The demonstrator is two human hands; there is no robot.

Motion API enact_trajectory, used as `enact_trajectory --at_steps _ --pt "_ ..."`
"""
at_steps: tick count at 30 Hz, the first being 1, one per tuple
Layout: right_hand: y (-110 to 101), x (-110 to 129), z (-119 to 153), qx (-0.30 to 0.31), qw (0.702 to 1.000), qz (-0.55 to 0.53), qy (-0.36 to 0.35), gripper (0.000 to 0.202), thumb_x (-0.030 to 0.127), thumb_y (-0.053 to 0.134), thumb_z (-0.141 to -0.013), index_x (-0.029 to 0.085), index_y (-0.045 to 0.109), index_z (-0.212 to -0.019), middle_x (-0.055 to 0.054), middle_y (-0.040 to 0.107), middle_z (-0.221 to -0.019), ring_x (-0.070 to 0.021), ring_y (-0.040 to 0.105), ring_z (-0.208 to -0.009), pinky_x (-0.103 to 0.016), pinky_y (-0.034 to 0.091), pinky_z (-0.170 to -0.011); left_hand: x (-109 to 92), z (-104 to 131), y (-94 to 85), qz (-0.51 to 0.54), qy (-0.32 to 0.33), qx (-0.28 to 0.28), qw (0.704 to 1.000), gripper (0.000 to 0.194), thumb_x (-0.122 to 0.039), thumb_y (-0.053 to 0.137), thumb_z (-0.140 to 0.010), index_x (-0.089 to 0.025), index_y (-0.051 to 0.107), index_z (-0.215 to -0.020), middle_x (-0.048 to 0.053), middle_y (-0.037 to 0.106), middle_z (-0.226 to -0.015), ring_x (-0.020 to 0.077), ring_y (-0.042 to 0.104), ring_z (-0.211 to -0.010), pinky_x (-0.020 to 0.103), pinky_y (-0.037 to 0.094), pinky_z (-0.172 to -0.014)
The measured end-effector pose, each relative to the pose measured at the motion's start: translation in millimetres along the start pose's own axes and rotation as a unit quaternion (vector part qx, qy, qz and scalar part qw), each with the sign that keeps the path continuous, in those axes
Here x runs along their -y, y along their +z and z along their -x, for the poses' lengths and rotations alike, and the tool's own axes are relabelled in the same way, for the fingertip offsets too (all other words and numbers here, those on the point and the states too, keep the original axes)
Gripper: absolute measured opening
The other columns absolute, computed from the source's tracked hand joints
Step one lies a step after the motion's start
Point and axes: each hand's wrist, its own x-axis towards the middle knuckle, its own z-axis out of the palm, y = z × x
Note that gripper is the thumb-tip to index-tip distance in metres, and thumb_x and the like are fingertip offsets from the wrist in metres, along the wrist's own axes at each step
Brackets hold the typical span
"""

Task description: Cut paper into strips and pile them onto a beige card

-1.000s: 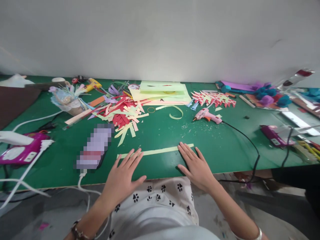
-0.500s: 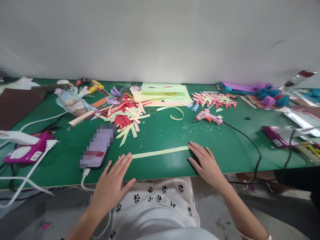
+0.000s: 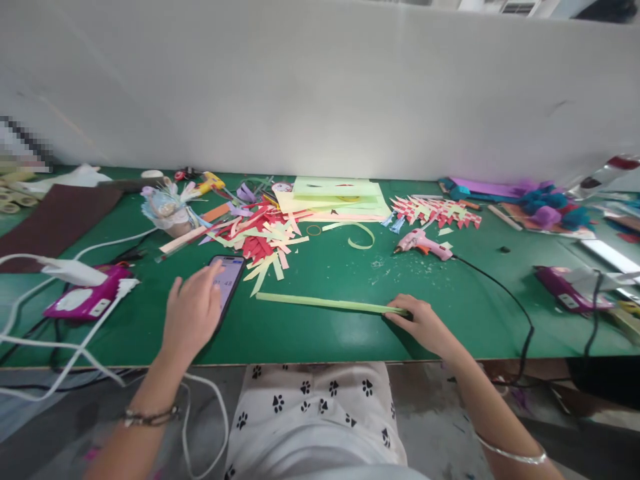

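Pale green, the strip lay across the table, its right end now pinched in the bent right hand rather than pressed flat under both, pressing apparently paused as the left hand, loosely open and gripping nothing visible, had moved over the phone.

Before us we see a plain greyish-white wall, which stands directly behind a long green table. In the upper right its top edge is visible, and over this edge we notice pale and dark shapes, too blurred for us to name. The light is soft, with a weak shine on the table. Below lies a grey floor with pink scraps.
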Motion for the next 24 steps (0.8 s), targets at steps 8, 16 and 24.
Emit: enact_trajectory --at_steps 8,16,24 --pt "-19.5 25.1 6.1 -0.012 0.999 0.016 -0.035 0.029 0.037 0.042 -0.088 0.021 0.066 -0.086 -0.004 0.068 -0.075 -0.0173 0.059 -0.066 -0.034 0.039 -0.075 -27.5 -17.7 -19.0 0.033 0.035 -0.034 0.998 0.04 -0.026 0.033 -0.089 -0.023 0.039 -0.128 0.009 0.059 -0.116 0.0264 0.048 -0.113 0.055 0.015 -0.103" --pt "-48.1 100.6 -8.8 -0.023 0.991 0.015 -0.132 0.019 0.032 0.053 -0.085 0.021 0.064 -0.075 0.004 0.065 -0.061 -0.0083 0.05 -0.05 -0.039 0.031 -0.089 -153.0 -22.6 -40.3 0.244 0.243 0.019 0.939 0.029 -0.046 0.053 -0.082 -0.021 0.062 -0.092 0.0 0.068 -0.083 0.0147 0.059 -0.077 0.029 0.04 -0.075" --pt "-54.5 117.8 -24.7 -0.003 0.953 -0.288 -0.092 0.013 0.03 0.06 -0.078 0.017 0.064 -0.077 0.0 0.066 -0.066 -0.0096 0.056 -0.055 -0.021 0.043 -0.052 -153.9 -29.4 -49.1 0.317 0.187 0.057 0.928 0.03 -0.036 0.05 -0.086 -0.019 0.062 -0.065 -0.004 0.063 -0.058 0.0089 0.051 -0.053 0.023 0.036 -0.057"
